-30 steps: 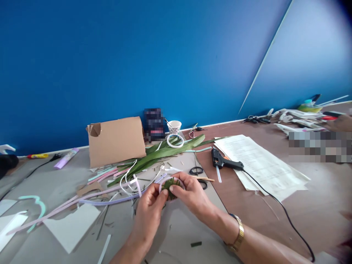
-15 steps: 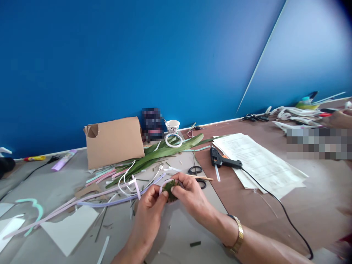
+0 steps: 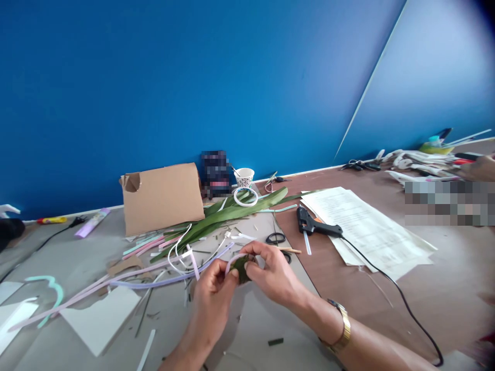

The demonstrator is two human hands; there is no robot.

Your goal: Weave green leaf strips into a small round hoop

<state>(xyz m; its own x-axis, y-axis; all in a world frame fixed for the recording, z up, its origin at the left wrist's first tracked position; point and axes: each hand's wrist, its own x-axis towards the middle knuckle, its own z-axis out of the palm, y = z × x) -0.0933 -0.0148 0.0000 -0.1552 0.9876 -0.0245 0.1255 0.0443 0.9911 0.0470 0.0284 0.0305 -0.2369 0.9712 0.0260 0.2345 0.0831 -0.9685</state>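
Observation:
Between my two hands is a small pale-lilac ring (image 3: 229, 264) with a dark green piece of leaf (image 3: 241, 268) across its inside. My left hand (image 3: 216, 288) pinches its left side, thumb on the green. From the right, my right hand (image 3: 273, 270) grips the other edge, its thumb pressing the leaf and fingers curled over the rim. The far side of the ring is partly hidden by my fingers. Just beyond my right hand lie black-handled scissors (image 3: 276, 238) and a thin wooden stick (image 3: 288, 249).
Long green leaves (image 3: 232, 206) and a white ring (image 3: 246, 197) lie behind the hands, near a cardboard piece (image 3: 162, 201) and a paper cup (image 3: 244, 178). A corded glue gun (image 3: 319, 225) rests beside printed sheets (image 3: 371, 226). Another person's hand (image 3: 479, 169) is far right.
The view has shifted slightly. Both hands stay on the ring and leaf, with the right thumb moved a little on the green.

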